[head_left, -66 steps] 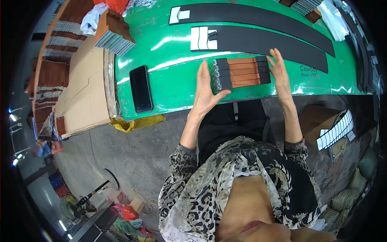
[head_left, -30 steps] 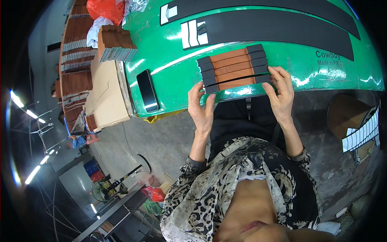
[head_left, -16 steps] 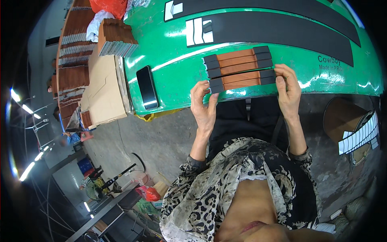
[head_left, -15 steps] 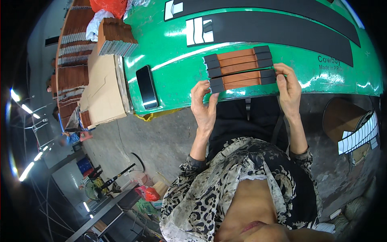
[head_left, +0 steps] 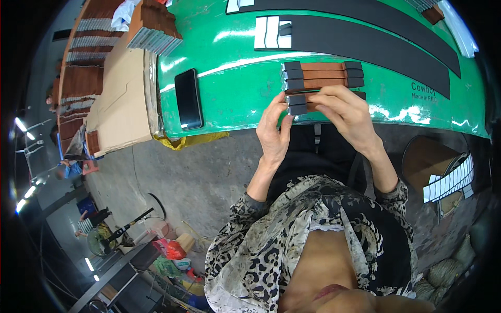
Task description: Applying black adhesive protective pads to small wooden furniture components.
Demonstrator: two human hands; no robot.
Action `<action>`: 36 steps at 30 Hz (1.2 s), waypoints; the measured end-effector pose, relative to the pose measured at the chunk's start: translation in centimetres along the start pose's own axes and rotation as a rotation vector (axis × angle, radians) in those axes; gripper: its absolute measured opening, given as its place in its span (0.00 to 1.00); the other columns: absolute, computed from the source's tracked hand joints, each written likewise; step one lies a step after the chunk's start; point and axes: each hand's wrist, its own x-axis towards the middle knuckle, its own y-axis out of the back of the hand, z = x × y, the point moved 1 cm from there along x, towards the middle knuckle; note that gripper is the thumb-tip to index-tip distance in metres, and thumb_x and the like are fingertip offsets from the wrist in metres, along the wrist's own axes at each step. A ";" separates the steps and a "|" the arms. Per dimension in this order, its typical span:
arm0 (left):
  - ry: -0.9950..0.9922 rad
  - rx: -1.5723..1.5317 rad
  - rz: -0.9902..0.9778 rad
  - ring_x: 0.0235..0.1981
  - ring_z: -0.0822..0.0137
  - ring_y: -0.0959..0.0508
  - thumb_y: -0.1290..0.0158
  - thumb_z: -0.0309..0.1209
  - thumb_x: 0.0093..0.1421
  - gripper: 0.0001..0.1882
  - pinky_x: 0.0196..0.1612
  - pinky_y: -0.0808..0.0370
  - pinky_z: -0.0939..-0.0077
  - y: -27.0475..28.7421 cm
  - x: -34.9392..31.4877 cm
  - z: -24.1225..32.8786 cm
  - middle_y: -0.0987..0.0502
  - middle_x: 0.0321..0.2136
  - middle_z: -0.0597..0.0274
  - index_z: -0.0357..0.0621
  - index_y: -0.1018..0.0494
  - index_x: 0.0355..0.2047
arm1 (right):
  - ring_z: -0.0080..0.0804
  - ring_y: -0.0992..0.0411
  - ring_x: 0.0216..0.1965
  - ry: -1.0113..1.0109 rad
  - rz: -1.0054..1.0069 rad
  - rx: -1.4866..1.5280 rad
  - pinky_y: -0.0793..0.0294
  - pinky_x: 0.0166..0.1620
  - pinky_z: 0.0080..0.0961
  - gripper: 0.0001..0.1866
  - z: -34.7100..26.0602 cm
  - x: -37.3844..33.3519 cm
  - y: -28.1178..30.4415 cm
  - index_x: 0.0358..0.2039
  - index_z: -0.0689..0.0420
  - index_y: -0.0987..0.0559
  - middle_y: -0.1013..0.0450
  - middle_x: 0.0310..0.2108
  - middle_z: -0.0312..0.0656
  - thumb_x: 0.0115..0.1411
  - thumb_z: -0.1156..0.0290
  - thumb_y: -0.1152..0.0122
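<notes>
On the near edge of a green table (head_left: 229, 104) lie brown strips with black end pieces, set side by side. The far group of brown strips (head_left: 321, 74) rests flat, untouched by my hands. My left hand (head_left: 274, 130) grips the left end of the near brown strip with black ends (head_left: 297, 106), fingers behind and thumb in front. Across the same strip reaches my right hand (head_left: 344, 112), its fingertips pinched at the brown part beside the left black end. That hand covers most of the strip's middle; a bit of the right black end shows past it.
Long black strips (head_left: 360, 44) with a white striped patch (head_left: 273, 32) lie farther back. Left of my hands are a phone (head_left: 188, 96), a brown stack (head_left: 152, 26) and cardboard (head_left: 122, 99). A brown stool (head_left: 425, 156) with a white striped sheet (head_left: 451, 177) stands right.
My right hand has left the strips' right end and moved left over the near strip. My left hand stays at the left end. The view has shifted slightly.
</notes>
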 end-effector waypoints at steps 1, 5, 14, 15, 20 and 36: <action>-0.014 0.009 -0.006 0.46 0.53 0.25 0.45 0.16 0.50 0.17 0.46 0.27 0.68 0.0 0.0 0.1 0.27 0.47 0.47 0.40 0.32 0.41 | 0.34 0.27 0.31 -0.001 -0.065 0.029 0.27 0.32 0.28 0.12 -0.1 0.4 -0.5 0.36 0.57 0.21 0.28 0.33 0.39 0.47 0.76 0.36; -0.058 -0.004 -0.044 0.47 0.50 0.26 0.45 0.17 0.49 0.17 0.46 0.28 0.64 0.4 -0.2 0.0 0.28 0.48 0.46 0.42 0.32 0.40 | 0.33 0.27 0.31 0.001 -0.146 -0.050 0.26 0.32 0.28 0.14 -0.2 1.1 -1.1 0.36 0.57 0.22 0.28 0.32 0.38 0.47 0.75 0.36; -0.146 -0.089 -0.134 0.50 0.51 0.28 0.45 0.18 0.50 0.15 0.50 0.30 0.65 1.0 0.6 -1.0 0.31 0.51 0.46 0.41 0.33 0.39 | 0.32 0.27 0.32 0.090 -0.098 -0.307 0.26 0.29 0.26 0.14 -0.8 2.6 -1.9 0.34 0.57 0.23 0.28 0.32 0.36 0.45 0.73 0.34; -0.169 -0.091 -0.132 0.50 0.52 0.28 0.45 0.18 0.50 0.16 0.50 0.30 0.65 1.0 0.6 -1.1 0.31 0.50 0.47 0.41 0.33 0.39 | 0.31 0.27 0.32 0.132 -0.105 -0.337 0.26 0.28 0.26 0.14 -1.0 2.8 -1.8 0.34 0.56 0.23 0.28 0.31 0.36 0.44 0.73 0.34; -0.143 -0.075 -0.153 0.47 0.52 0.27 0.45 0.16 0.48 0.16 0.47 0.28 0.66 1.2 0.6 -0.7 0.30 0.49 0.48 0.41 0.32 0.38 | 0.29 0.29 0.30 0.196 -0.140 -0.411 0.28 0.26 0.23 0.15 -1.6 3.2 -1.7 0.33 0.57 0.24 0.29 0.30 0.35 0.41 0.72 0.33; -0.123 -0.109 -0.206 0.44 0.55 0.26 0.48 0.13 0.48 0.18 0.43 0.26 0.67 1.1 0.1 -0.9 0.33 0.48 0.48 0.41 0.34 0.39 | 0.29 0.32 0.29 0.187 -0.238 -0.459 0.30 0.23 0.24 0.15 -2.4 3.4 -1.8 0.30 0.58 0.25 0.34 0.26 0.35 0.40 0.72 0.34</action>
